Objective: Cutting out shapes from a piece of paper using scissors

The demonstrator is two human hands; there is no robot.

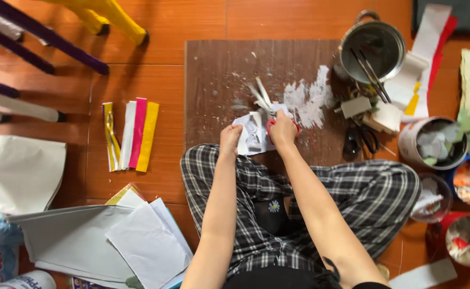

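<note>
Checked trousers (pixel 352 198) on the crossed legs lie closest to the view, and both forearms reach forward over them. Just past the knees, a small piece of paper (pixel 251 134) sits at the near edge of a brown board (pixel 219 80). It is white with a grey printed picture, irregular in outline, and a little crumpled. The left hand (pixel 230 138) holds its left edge, the fingers closed together on the paper, the thumb side hidden. The right hand (pixel 283 130) is at the right edge of the paper and grips scissors with red handles (pixel 271 109); its fingers are curled through the handles, and the pale blades stand apart, pointing away over the board above the paper. White scraps (pixel 310 99) lie scattered on the board just right of the scissors. Further right stands a metal pot (pixel 373 45) with thin sticks in it, and near it black scissors (pixel 360 140) rest on the floor. Round containers of paper bits (pixel 433 143) follow on the right. On the left lie coloured strips (pixel 132 135), and white sheets (pixel 138 241) are near the left knee.
</note>
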